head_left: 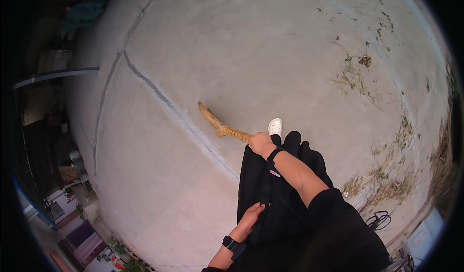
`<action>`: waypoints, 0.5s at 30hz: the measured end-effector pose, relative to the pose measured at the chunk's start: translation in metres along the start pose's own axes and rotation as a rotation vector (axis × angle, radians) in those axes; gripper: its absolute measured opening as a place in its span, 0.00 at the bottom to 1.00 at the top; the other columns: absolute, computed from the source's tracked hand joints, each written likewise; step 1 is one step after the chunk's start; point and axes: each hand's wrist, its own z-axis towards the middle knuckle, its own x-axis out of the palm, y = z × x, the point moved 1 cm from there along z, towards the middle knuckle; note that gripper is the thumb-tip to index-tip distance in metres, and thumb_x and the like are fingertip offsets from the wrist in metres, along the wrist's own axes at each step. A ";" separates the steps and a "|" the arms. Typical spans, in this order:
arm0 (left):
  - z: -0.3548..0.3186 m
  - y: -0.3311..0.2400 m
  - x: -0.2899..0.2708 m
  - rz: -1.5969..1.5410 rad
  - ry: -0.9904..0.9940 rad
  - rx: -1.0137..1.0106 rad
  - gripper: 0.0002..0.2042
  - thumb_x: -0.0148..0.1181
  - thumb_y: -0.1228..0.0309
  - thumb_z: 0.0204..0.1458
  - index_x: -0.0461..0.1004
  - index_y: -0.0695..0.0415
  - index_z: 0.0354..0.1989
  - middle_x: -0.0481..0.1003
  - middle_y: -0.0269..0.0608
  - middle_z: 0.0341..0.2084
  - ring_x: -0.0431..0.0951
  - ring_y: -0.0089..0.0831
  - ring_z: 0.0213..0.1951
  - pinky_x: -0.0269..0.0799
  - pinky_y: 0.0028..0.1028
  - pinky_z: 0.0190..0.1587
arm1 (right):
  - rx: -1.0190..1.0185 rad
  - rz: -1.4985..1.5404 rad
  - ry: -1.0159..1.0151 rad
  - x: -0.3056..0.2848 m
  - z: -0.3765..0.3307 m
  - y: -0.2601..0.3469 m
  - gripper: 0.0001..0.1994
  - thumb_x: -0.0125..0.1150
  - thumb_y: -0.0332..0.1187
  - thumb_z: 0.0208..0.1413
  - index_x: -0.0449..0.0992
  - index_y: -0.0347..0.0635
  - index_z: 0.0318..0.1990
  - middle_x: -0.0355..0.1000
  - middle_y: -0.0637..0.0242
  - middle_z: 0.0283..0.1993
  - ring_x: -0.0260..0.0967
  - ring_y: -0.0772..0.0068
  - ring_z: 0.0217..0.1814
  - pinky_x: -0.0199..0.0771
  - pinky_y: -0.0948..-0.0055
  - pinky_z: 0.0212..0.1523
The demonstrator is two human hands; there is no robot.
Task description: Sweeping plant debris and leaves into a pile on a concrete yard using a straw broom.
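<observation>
My right hand (261,144) is closed around one end of a tan straw hand broom (221,128), whose ribbed, bound part runs out to the left from my fist. The broom's far end tilts up and away over the concrete. I cannot tell whether it touches the ground. Lower down, my left hand (250,219) has its fingers curled in against my black clothing (275,209), and they seem to pinch a fold of it. A dark band circles each wrist. Past my right hand shows one white clog (275,126) with holes in its top.
Grey concrete (232,45) spreads around me, crossed by a dark seam (150,83). Dry grass and weeds (355,76) are scattered on the right. A dark coiled cable (379,220) lies at the lower right. Household items and plants (118,250) line the left edge.
</observation>
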 end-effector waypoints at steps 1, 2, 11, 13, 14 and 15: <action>-0.002 -0.012 0.000 0.019 -0.103 0.007 0.10 0.46 0.69 0.57 0.71 0.59 0.42 0.74 0.33 0.36 0.72 0.19 0.39 0.67 0.18 0.44 | 0.013 -0.001 0.009 -0.005 0.010 -0.011 0.12 0.53 0.38 0.47 0.76 0.41 0.35 0.74 0.58 0.32 0.71 0.59 0.39 0.70 0.63 0.41; 0.008 -0.001 -0.022 0.003 -0.137 0.027 0.11 0.47 0.69 0.56 0.70 0.60 0.43 0.74 0.32 0.36 0.72 0.18 0.39 0.65 0.18 0.44 | 0.049 0.015 0.040 -0.017 0.016 -0.014 0.13 0.53 0.39 0.48 0.75 0.43 0.37 0.74 0.59 0.33 0.72 0.59 0.39 0.70 0.63 0.41; 0.004 -0.079 -0.002 -0.012 0.050 0.004 0.09 0.45 0.71 0.57 0.70 0.60 0.40 0.74 0.31 0.35 0.73 0.18 0.35 0.67 0.18 0.40 | 0.522 -0.126 0.039 -0.124 -0.167 -0.216 0.22 0.53 0.47 0.48 0.67 0.56 0.52 0.73 0.55 0.29 0.71 0.54 0.33 0.71 0.59 0.37; 0.016 -0.081 -0.003 0.007 0.099 -0.040 0.10 0.45 0.71 0.57 0.70 0.60 0.42 0.74 0.33 0.36 0.73 0.19 0.36 0.67 0.18 0.41 | 0.712 -0.153 0.031 -0.143 -0.220 -0.254 0.22 0.53 0.47 0.48 0.68 0.56 0.52 0.73 0.55 0.29 0.71 0.53 0.33 0.72 0.59 0.38; 0.010 -0.097 0.012 0.068 0.123 -0.070 0.11 0.47 0.68 0.57 0.70 0.60 0.43 0.74 0.34 0.36 0.72 0.19 0.38 0.67 0.17 0.42 | 0.788 -0.159 0.020 -0.149 -0.248 -0.278 0.22 0.53 0.47 0.49 0.67 0.56 0.52 0.73 0.55 0.29 0.71 0.53 0.33 0.72 0.59 0.38; 0.013 -0.099 0.017 0.084 0.134 -0.071 0.11 0.47 0.68 0.57 0.70 0.60 0.43 0.74 0.34 0.36 0.72 0.19 0.38 0.67 0.17 0.42 | 0.859 -0.162 0.003 -0.158 -0.267 -0.292 0.22 0.52 0.47 0.49 0.67 0.56 0.53 0.73 0.55 0.30 0.71 0.52 0.34 0.72 0.59 0.38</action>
